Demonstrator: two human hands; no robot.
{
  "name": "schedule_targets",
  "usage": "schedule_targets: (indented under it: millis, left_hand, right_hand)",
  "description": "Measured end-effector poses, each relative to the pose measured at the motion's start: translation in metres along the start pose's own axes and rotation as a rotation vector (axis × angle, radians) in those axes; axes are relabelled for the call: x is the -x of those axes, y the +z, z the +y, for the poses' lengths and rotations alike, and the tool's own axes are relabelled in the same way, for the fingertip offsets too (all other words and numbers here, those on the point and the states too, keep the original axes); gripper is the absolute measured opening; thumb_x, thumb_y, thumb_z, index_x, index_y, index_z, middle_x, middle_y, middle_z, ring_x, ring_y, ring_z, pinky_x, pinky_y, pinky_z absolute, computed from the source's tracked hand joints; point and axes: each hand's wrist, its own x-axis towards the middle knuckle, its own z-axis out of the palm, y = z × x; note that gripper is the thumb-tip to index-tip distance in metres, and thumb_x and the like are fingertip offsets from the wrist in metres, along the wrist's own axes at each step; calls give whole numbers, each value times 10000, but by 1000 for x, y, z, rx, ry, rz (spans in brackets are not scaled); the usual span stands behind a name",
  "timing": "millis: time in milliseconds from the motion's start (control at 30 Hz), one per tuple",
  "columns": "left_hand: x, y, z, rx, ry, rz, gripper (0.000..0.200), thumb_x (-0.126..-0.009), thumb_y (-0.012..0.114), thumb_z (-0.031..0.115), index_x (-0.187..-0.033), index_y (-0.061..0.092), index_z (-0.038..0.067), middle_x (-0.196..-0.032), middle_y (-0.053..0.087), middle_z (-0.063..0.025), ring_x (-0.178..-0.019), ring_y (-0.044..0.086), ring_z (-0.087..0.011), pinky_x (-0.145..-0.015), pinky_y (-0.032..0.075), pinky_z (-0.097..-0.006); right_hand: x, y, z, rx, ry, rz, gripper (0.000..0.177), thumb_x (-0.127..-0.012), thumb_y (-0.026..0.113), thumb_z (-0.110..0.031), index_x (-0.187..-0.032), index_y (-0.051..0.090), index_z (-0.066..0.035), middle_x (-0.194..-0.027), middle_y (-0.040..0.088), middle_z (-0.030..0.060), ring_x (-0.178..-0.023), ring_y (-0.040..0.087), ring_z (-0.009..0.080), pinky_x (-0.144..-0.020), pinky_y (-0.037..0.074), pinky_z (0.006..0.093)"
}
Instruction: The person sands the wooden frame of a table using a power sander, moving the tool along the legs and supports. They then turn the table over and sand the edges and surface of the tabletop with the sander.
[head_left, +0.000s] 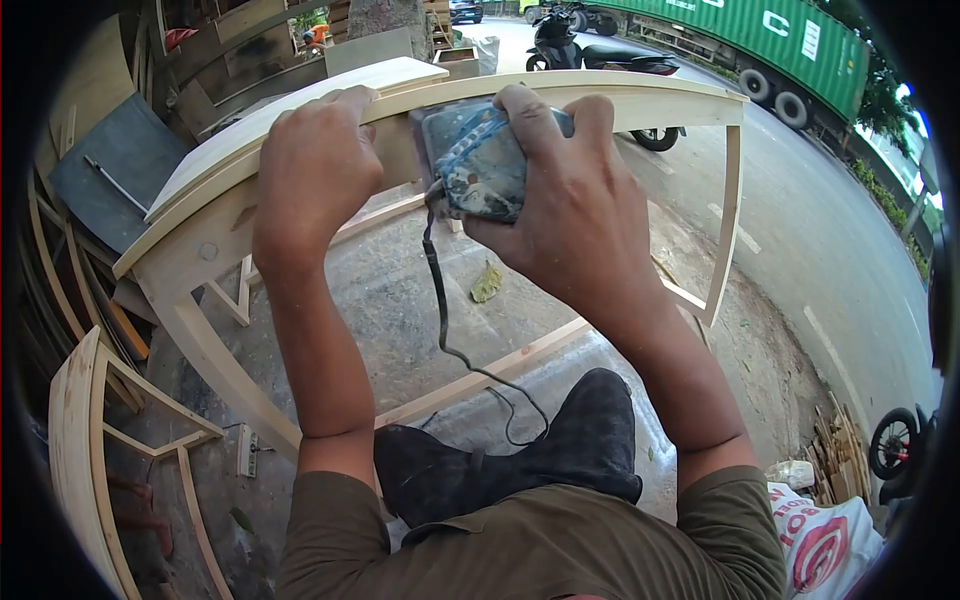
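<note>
Right-hand fingers clamped around a blue, paint-stained sander (470, 165); the thumb of the right hand (590, 200) sits low on the casing, the forefinger over its upper face. The sander is held against the near face of the pale wooden table (650, 95), just below its upper edge and to the right of the left hand (315, 165). Left-hand fingers are bent together and closed over that same edge (their tips cannot be seen). From the sander's lower left corner a black cord (440, 300) hangs and curls down toward the person's dark trousers (515, 455). A yellowish leaf (486, 283) lies on the floor within the table's frame. At left stands a smaller wooden frame (75, 450), near a power strip (246, 450). Beyond the table: a parked motorbike (600, 62) and a green container (750, 45).
</note>
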Motion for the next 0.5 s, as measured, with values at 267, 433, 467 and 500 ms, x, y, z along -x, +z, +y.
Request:
schedule_targets:
  millis: [267,433,467,500]
  left_hand:
    - [5,2,0,-11,35,6,330,-939,677,196,-1222,703,30,-1135,730,-243,-1071,683,-442,-953,512,-486]
    - [2,6,16,-109,-3,28,332,-962,690,279,-1177,700,26,-1076,734,-253,-1030,684,-461,-921,515,-499]
    - [-1,7,17,-97,-15,27,339,-987,659,304,-1172,703,24,-1074,734,-253,-1035,681,-461,-923,511,-500]
    - [-3,7,16,-85,-24,24,353,-1011,629,329,-1167,707,22,-1072,735,-252,-1040,678,-461,-924,507,-500]
  right_hand:
    - [12,-8,104,119,263,28,859,-725,920,-432,-1441,522,-171,-1175,537,207,-942,713,426,-823,605,505]
    - [9,-7,158,52,330,86,877,-731,909,-411,-1477,513,-175,-1193,531,218,-1046,668,433,-927,557,496]
    - [9,-4,152,51,314,94,880,-725,911,-406,-1474,516,-170,-1196,527,218,-1048,660,436,-930,555,497]
    - [8,-2,139,33,289,91,881,-709,915,-406,-1462,527,-165,-1183,522,213,-1036,655,429,-926,554,495]
